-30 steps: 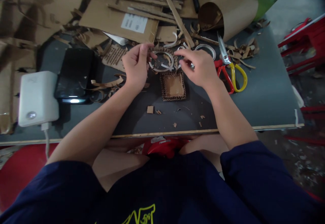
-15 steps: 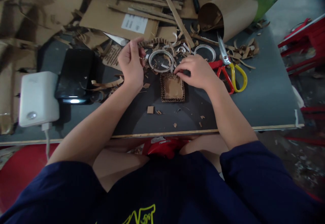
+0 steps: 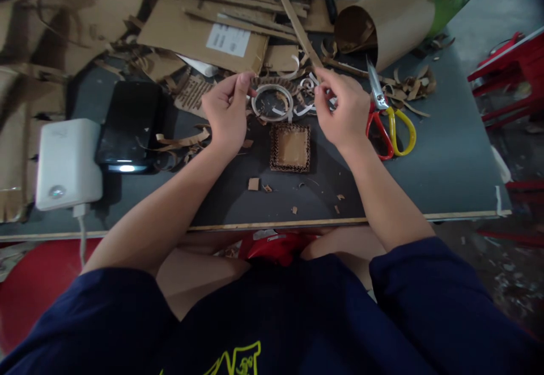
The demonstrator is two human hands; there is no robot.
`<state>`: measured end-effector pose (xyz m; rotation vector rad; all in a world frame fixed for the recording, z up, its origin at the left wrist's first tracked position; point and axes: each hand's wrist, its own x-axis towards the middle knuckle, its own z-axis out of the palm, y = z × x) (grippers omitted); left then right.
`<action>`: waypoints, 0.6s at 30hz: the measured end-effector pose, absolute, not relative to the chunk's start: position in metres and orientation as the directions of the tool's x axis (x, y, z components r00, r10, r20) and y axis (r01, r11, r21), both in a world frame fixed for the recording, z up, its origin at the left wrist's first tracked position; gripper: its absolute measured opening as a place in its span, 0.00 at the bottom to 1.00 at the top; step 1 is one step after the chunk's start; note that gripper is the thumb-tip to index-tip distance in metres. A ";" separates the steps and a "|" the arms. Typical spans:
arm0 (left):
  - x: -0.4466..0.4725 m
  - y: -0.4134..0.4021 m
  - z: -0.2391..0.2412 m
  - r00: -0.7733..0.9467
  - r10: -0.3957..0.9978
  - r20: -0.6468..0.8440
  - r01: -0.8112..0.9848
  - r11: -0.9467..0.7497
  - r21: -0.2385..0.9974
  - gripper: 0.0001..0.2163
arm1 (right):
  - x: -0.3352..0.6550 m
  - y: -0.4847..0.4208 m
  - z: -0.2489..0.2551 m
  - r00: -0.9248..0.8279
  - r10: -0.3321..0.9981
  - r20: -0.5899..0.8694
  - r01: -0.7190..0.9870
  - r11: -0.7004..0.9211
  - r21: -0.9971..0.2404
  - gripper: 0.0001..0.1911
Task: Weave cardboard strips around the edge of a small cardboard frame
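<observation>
A small square tray of cardboard [image 3: 290,147], its raised walls made of corrugated strip, lies on the table in front of me. Beyond it, my left hand [image 3: 229,106] pinches one end of a corrugated cardboard strip [image 3: 278,82] between thumb and finger. The strip stretches rightward, above a roll of tape [image 3: 272,103]. My right hand [image 3: 343,106] is closed in a pinch by the strip's other end; its fingertips partly hide the grip. White curls of peeled paper [image 3: 306,82] lie between the hands. Scissors [image 3: 385,111] with red and yellow handles rest beside my right hand.
A white charger-like block [image 3: 68,162] with a cable and a black device [image 3: 130,126] stand at left. Flat cardboard [image 3: 191,29] with loose strips lies behind. A cardboard tube [image 3: 399,21] lies at back right. Scraps [image 3: 254,184] dot the table near its front edge.
My right hand has left the tray's back rim and moved up and to the right. My left hand has shifted slightly right and lower, still pinching the strip.
</observation>
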<state>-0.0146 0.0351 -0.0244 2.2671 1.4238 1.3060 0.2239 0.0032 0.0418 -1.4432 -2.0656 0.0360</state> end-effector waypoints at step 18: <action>0.019 0.005 0.001 -0.018 0.978 0.208 -0.106 -0.209 0.972 0.25 | 0.205 -0.003 0.021 -0.409 0.647 0.643 0.673 0.690 -0.267 0.12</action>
